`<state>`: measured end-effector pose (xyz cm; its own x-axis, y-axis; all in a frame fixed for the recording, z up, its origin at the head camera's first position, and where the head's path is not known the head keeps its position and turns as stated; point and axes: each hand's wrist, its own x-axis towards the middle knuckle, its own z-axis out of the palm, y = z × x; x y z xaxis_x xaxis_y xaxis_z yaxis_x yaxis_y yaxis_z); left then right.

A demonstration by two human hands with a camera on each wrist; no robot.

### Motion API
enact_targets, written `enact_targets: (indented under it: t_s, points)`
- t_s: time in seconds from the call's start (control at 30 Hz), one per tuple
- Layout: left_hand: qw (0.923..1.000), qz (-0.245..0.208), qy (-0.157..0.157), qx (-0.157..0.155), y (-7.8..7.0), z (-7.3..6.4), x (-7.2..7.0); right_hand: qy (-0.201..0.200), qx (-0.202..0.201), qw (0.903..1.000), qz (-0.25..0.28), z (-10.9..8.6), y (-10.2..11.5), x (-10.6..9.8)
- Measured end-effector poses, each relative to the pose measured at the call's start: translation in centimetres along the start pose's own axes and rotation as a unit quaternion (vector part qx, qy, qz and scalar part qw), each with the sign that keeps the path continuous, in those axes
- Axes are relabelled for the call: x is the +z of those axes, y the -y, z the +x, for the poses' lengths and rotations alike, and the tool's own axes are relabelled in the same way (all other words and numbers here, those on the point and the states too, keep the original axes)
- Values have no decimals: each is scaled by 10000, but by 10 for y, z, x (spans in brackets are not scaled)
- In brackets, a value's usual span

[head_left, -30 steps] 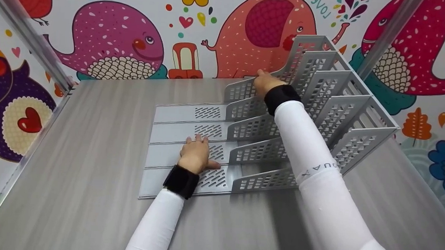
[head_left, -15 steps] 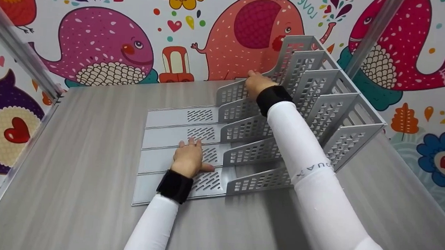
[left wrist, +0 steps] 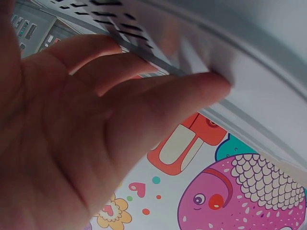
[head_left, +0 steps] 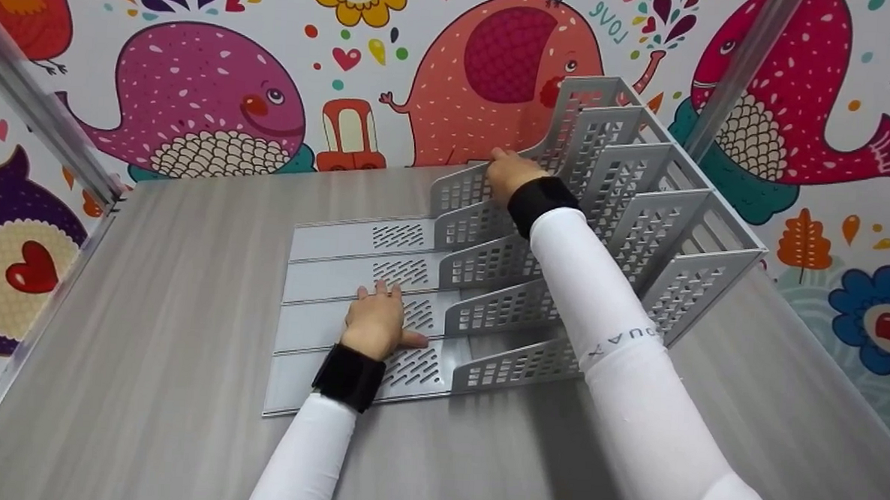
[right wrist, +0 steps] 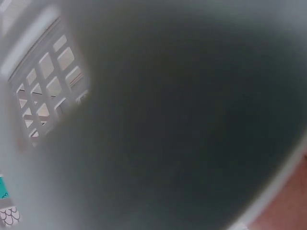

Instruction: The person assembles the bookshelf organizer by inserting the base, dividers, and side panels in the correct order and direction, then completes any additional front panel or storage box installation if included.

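Note:
A grey plastic file rack (head_left: 672, 207) lies across the table, its tall perforated dividers at the right and its flat slotted base panels (head_left: 310, 323) spread to the left. My left hand (head_left: 376, 322) rests on these panels, fingers extended and thumb out to the side. In the left wrist view, the fingertips and thumb of the left hand (left wrist: 96, 110) touch the grey panel (left wrist: 268, 72). At the rear divider (head_left: 459, 189), my right hand (head_left: 514, 179) grips the upper edge; some of its fingers are hidden. A blurred grey surface fills most of the right wrist view, beside a perforated divider (right wrist: 50, 76).
The rack stands on a grey wood-grain table (head_left: 180, 306). Behind it rises a wall (head_left: 245, 1) printed with cartoon animals, close to the rack's rear side. Metal posts (head_left: 53, 101) stand at the back left and back right corners.
The head view has shifted slightly, so rack and hands appear a little further left and lower. Both hands keep their places on the rack.

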<state>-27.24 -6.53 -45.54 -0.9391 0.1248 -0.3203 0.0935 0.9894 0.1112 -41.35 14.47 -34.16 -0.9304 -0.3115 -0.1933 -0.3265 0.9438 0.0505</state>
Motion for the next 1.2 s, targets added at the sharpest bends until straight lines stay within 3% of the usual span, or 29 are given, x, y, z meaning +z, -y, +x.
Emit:
enact_targets:
  t_s: [0.47, 0.67, 0.8, 0.93, 1.07, 1.2]
  points:
    - [10000, -67, -5, -2, -1, 2, -5, 111, 89, 9999, -26, 6, -1, -1]
    - [9999, 19, -18, 97, 0, 5, -6, 420, 50, 9991, -77, 6, 3, -13]
    - [9995, 148, -184, 217, 4, 8, -8, 297, -76, 9995, 125, 5, 15, -40]
    - [9986, 227, -382, 287, 12, 9, -9, -130, -246, 9996, -17, -10, 33, -86]
    - [9982, 146, -416, 408, 18, 8, -6, -861, -456, 9952, -63, -43, 38, -134]
    - [9970, 12, -576, 515, 23, 6, 0, -1585, -889, 9813, 631, -88, 16, -164]
